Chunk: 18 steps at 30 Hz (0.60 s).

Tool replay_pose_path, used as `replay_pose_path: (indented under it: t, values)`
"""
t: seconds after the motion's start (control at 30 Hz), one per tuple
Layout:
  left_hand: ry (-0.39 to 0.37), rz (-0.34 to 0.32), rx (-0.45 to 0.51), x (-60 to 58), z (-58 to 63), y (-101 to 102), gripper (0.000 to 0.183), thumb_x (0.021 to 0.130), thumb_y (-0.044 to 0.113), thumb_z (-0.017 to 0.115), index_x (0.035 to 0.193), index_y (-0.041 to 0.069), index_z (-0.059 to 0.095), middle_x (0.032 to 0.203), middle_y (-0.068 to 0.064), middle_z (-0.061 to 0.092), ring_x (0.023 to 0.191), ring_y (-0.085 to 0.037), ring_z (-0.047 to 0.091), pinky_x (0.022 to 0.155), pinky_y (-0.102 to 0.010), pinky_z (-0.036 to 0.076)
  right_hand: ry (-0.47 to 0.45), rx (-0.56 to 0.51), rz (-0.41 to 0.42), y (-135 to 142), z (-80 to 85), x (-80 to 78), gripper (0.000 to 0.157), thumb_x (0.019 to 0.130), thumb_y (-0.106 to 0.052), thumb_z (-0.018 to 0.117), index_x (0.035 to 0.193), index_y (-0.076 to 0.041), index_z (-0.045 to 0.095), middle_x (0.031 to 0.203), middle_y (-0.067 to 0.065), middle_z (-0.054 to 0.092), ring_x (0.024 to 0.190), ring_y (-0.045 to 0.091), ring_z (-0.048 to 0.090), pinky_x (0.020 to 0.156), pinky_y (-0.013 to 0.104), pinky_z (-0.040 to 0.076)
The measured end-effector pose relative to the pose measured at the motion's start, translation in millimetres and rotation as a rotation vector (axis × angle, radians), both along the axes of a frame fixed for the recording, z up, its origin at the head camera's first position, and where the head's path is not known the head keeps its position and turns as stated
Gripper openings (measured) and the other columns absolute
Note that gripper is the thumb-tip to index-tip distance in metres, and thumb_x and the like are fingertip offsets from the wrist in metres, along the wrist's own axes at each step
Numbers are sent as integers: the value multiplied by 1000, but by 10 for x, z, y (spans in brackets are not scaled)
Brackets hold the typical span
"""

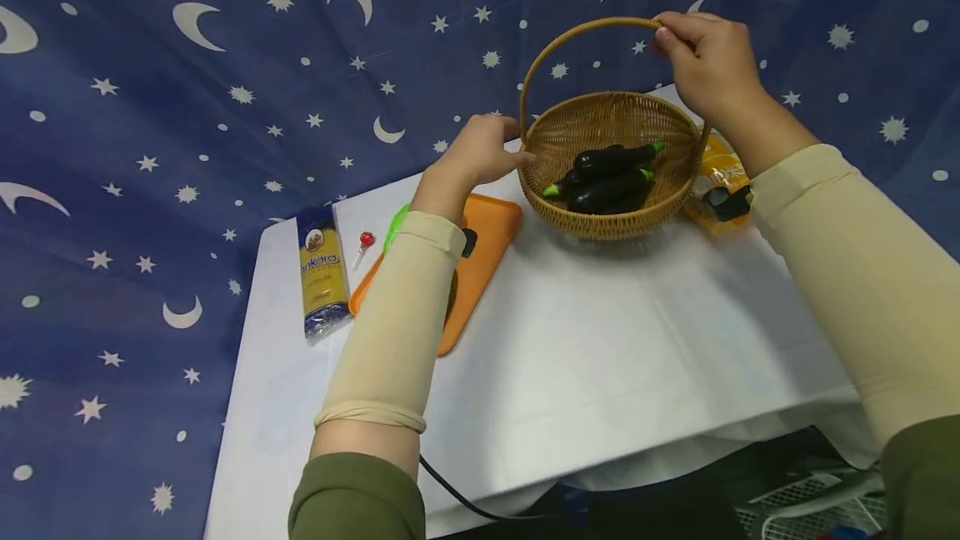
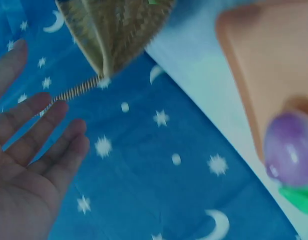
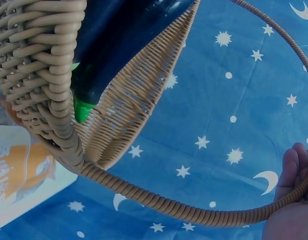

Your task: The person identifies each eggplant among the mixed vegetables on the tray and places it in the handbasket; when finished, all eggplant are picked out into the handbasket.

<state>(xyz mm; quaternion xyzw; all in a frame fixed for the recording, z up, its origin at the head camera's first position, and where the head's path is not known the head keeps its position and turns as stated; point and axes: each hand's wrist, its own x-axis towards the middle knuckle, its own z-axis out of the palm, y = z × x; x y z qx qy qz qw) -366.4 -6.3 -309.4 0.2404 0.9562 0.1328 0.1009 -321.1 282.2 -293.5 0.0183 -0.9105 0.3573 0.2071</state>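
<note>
A wicker basket (image 1: 607, 227) with a tall arched handle (image 1: 573, 33) is tipped toward me at the far side of the table. Several dark eggplants (image 1: 611, 190) with green stem ends lie inside it. My right hand (image 1: 708, 61) grips the upper right part of the handle, and the right wrist view shows its fingers (image 3: 290, 167) curled there. Beside the basket's left rim, my left hand (image 1: 480, 152) has its fingers spread; in the left wrist view that hand (image 2: 36, 155) holds nothing. Whether it touches the handle's left base, I cannot tell.
An orange tray (image 1: 491, 232) is partly hidden by my left forearm, with a purple item (image 2: 291, 150) by its edge. Left of it lie a red lollipop (image 1: 366, 238) and a pasta packet (image 1: 321, 269). A yellow-orange bag (image 1: 722, 165) sits right of the basket.
</note>
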Motion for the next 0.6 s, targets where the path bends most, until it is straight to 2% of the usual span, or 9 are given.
replay_pose_path:
  t: [0.17, 0.27, 0.47, 0.53, 0.6]
  values:
    - [13, 76, 1, -7, 76, -241, 64, 95, 46, 66, 148, 13, 51, 148, -2, 52, 140, -19, 41, 117, -34, 30, -26, 6, -6, 74, -2, -61, 48, 109, -39, 35, 146, -16, 55, 134, 14, 60, 123, 30, 54, 96, 34, 43]
    - [8, 109, 7, -5, 102, -365, 64, 95, 47, 66, 149, 14, 51, 148, -1, 51, 141, -19, 40, 115, -33, 33, -25, 13, -17, 137, -21, -102, 48, 109, -39, 34, 144, -16, 57, 134, 15, 60, 119, 27, 54, 91, 32, 41]
    - [35, 169, 42, 38, 94, -601, 65, 94, 47, 67, 148, 13, 51, 148, -4, 52, 139, -21, 42, 114, -36, 35, -10, 23, -22, 251, -51, -159, 48, 109, -40, 34, 139, -14, 61, 126, 12, 61, 97, 4, 46, 81, 27, 35]
    - [42, 185, 46, 50, 72, -658, 67, 94, 47, 67, 149, 13, 50, 149, -5, 50, 140, -22, 41, 115, -37, 35, -16, 22, -28, 295, -69, -146, 48, 109, -40, 34, 141, -15, 59, 128, 12, 61, 98, 5, 46, 82, 28, 36]
    - [47, 199, 45, 65, 51, -710, 68, 95, 49, 66, 150, 13, 48, 151, -5, 48, 142, -23, 39, 116, -39, 33, -20, 28, -28, 328, -83, -134, 48, 109, -39, 34, 145, -16, 55, 134, 13, 59, 104, 14, 50, 87, 32, 39]
